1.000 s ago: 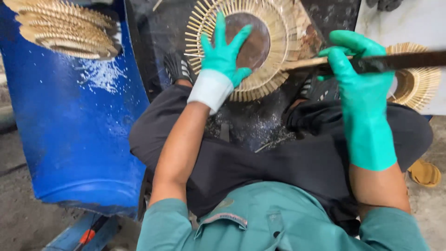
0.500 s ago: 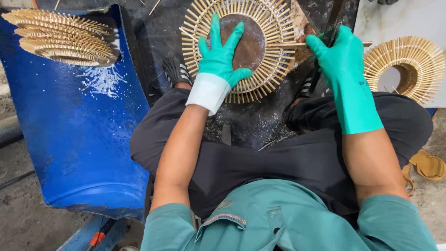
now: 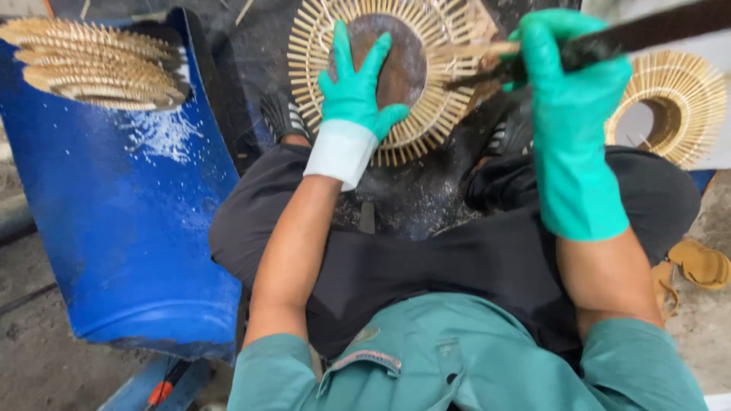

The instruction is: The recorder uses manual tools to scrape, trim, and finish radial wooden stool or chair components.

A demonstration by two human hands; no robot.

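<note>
A round sunburst piece of bamboo sticks (image 3: 430, 114) with a dark brown disc centre (image 3: 403, 57) lies on a black, gritty surface between my knees. My left hand (image 3: 354, 91), in a green glove with a white cuff, presses flat on the disc, fingers spread. My right hand (image 3: 567, 99), also green-gloved, is closed around a long dark tool (image 3: 647, 34) that slants up to the right; its pale wooden end (image 3: 476, 52) lies over the right side of the bamboo piece.
A stack of finished bamboo sunburst pieces (image 3: 95, 65) rests on a curved blue plastic drum half (image 3: 129, 228) at left. Another bamboo ring (image 3: 674, 103) lies on a pale surface at right. A yellow sandal (image 3: 697, 266) sits by my right leg.
My right hand has lifted and tilted the dark tool so it again slants up to the right. My left hand has stayed flat on the disc.
</note>
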